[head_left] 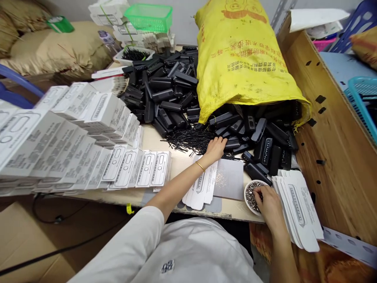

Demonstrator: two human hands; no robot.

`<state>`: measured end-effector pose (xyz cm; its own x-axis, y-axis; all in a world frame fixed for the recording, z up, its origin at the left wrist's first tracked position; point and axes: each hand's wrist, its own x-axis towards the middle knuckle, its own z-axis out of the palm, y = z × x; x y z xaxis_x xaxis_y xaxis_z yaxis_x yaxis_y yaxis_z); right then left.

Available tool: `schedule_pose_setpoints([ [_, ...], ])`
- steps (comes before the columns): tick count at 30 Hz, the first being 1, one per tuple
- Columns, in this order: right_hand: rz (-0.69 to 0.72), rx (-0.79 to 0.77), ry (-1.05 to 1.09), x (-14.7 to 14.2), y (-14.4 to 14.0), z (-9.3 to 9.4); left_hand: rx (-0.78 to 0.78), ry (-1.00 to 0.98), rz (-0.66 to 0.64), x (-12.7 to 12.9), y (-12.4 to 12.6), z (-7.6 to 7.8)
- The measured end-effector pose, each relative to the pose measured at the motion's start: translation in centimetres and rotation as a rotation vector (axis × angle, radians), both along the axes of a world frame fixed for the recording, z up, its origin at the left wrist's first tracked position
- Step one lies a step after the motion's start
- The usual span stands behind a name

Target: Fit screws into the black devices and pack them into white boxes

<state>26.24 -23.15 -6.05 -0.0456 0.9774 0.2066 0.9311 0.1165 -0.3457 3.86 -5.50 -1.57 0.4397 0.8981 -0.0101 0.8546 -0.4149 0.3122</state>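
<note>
We see right hand [269, 204] dipping curled fingers into small white bowl of tiny metal pieces [250, 195] at tabletop edge; grip unclear. Left hand [216, 148] spread flat on loose thin black pins [188, 142], holding nothing yet. Gathering step, we judge; next needs pinch. Flat white printed cards [203, 184] between, black plastic cases [265, 147] beyond.

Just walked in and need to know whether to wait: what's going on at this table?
A person sits at a crowded worktable. Their left hand reaches into a pile of thin black pins beside a heap of black plastic cases spilling from a yellow sack. Their right hand dips its fingers into a small white bowl of tiny metal parts. Flat white cartons lie stacked at the right, and folded white boxes are lined up at the left.
</note>
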Motion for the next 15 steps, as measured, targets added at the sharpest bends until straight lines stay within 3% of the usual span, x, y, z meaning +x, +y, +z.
schedule_pose_setpoints([
  [5,-0.001,-0.073,-0.005,0.0,-0.1,0.7,0.012,-0.005,0.01,-1.3,0.1,0.0],
  [8,0.006,-0.108,0.025,0.1,-0.2,1.2,0.057,-0.114,0.016,-3.0,-0.8,0.7],
  [12,-0.02,-0.124,0.147,0.3,-0.2,1.8,0.11,-0.491,0.025,-4.7,-2.9,1.7],
  [15,-0.096,-0.143,0.265,0.4,-0.5,2.1,-0.054,-0.935,0.171,-4.9,-5.0,1.9],
])
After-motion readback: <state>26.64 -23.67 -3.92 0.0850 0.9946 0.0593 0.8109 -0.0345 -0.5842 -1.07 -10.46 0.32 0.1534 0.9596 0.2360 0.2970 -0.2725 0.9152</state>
